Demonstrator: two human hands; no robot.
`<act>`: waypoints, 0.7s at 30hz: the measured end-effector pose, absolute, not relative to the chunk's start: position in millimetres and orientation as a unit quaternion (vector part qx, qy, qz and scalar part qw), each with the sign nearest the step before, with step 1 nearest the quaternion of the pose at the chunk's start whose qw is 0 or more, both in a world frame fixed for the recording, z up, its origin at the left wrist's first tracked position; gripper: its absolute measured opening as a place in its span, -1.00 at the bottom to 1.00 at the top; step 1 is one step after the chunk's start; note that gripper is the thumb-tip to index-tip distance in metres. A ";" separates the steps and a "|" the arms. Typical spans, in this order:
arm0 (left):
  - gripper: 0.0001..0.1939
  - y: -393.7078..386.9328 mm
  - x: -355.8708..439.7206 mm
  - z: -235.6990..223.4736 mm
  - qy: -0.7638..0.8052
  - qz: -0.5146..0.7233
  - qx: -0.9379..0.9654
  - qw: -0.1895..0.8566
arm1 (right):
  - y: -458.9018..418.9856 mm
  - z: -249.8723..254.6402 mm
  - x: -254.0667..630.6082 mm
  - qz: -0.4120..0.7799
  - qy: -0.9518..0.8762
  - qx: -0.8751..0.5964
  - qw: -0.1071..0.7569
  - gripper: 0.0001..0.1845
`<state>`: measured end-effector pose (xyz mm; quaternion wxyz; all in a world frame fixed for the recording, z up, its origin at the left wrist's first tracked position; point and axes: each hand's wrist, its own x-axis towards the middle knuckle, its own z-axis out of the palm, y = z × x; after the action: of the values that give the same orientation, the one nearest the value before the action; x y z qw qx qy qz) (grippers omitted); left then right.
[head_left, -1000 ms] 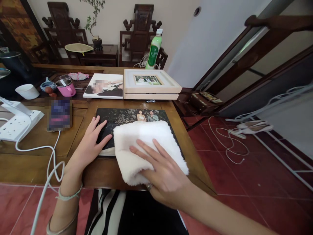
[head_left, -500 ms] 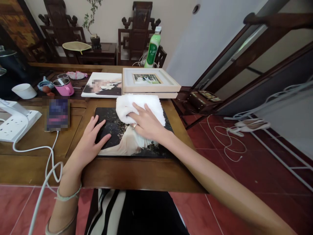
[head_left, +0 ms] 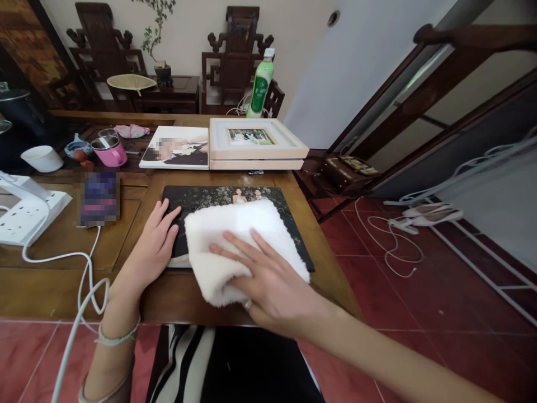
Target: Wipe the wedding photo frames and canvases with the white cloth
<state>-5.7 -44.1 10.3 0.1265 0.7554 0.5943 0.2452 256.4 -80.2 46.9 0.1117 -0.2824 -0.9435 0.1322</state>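
A dark wedding photo panel [head_left: 201,196] lies flat on the wooden table [head_left: 100,285] in front of me. My left hand [head_left: 151,243] rests on its left edge, fingers stretched out, holding nothing. Under my right hand [head_left: 274,282] is a fluffy white cloth [head_left: 235,221], folded up at its near side against the fingers. That cloth covers most of the panel's middle and lower right and hangs over the near edge. Two small figures in the print show above it. My right thumb is partly hidden.
Behind the panel lie a white-edged photo print [head_left: 180,159] and stacked pale frames [head_left: 255,154], with a green bottle [head_left: 260,84] beyond. Leftward are a pink mug [head_left: 109,152], a white cup [head_left: 42,159], a phone [head_left: 99,196], a power strip [head_left: 25,215] and a looping white cable [head_left: 62,256].
My right hand has drawn the cloth from the panel's far side toward me, uncovering the upper part of the print. The left hand has stayed in place, its thumb closer to the fingers.
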 end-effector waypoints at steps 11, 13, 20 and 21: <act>-0.44 -47.4 -7.4 9.0 0.589 0.250 0.756 0.134 | 39.9 41.2 216.4 0.058 -0.908 -0.401 0.107 -0.47; -0.43 -45.7 -8.4 7.0 0.595 0.246 0.752 0.137 | 39.4 41.5 210.5 0.057 -0.908 -0.400 0.107 -0.46; -0.44 -46.6 -16.2 8.6 0.599 0.243 0.752 0.131 | -50.3 45.5 212.1 0.095 -0.921 -0.363 0.105 -0.48; -0.44 -48.2 -16.7 10.6 0.597 0.243 0.754 0.128 | -66.2 46.3 215.0 0.103 -0.926 -0.346 0.108 -0.53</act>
<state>-16.7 -48.2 10.6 0.1279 0.7540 0.5966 0.2433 215.0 -66.2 46.3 0.1083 -0.3460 -0.9263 0.1027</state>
